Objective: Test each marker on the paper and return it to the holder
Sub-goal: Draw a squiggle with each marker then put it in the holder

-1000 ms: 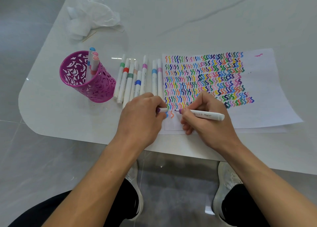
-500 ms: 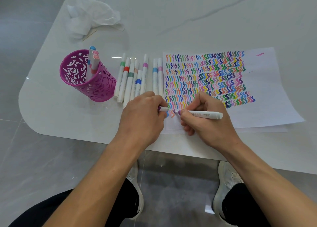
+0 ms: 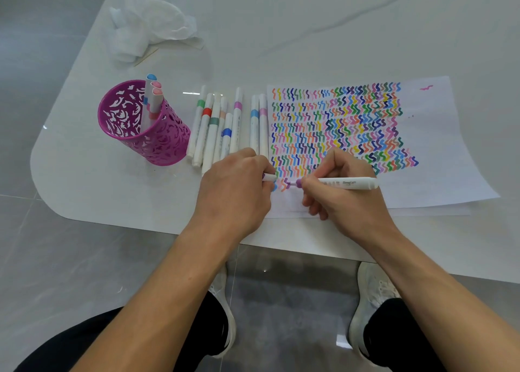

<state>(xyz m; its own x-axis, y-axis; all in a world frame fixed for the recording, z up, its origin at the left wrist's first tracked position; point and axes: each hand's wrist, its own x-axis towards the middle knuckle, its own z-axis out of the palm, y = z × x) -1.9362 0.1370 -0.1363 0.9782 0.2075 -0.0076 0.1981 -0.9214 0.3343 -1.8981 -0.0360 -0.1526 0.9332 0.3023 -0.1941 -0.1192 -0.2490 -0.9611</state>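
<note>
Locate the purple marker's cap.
Head view, centre: the cap sits in the left hand, at the paper's left edge, beside the marker.

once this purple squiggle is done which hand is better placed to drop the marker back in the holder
Probably the left. The holder stands at the left of the table, on the left hand's side. But that hand holds the cap, and the right hand holds the marker, so cap it and pass it over first.
</note>
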